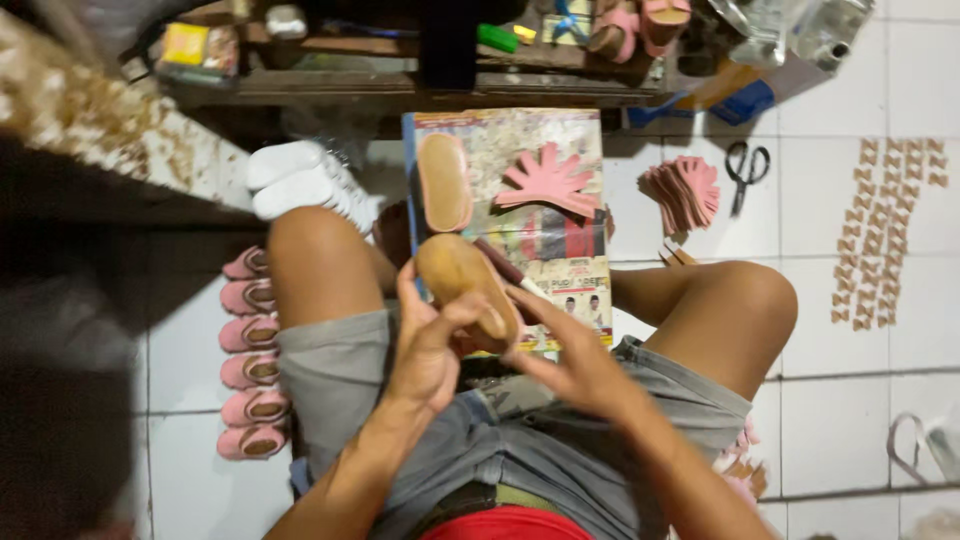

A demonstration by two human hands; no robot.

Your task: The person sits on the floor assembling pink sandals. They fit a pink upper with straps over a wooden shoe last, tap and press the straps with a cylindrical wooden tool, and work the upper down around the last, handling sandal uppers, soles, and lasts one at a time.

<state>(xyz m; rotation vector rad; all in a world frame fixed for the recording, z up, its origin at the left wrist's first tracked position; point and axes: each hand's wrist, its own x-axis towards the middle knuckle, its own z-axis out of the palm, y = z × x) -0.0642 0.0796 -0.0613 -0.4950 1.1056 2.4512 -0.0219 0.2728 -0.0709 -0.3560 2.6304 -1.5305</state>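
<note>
My left hand (432,345) grips a tan shoe sole (463,281), holding it up over my lap. My right hand (565,350) holds a thin brush (508,270) whose dark handle points up-left across the sole's edge. Beyond the hands lies a printed paper sheet (520,190) on the floor. On it rest another tan sole with a pink rim (444,182) and a fan of pink strap pieces (548,182). I sit cross-legged in grey shorts, knees spread to both sides.
A row of finished pink shoes (251,355) lines the floor at left, beside white soles (300,178). A stack of pink pieces (682,190), scissors (746,170) and rows of small tan cut pieces (888,230) lie at right. A cluttered low shelf (420,85) stands ahead.
</note>
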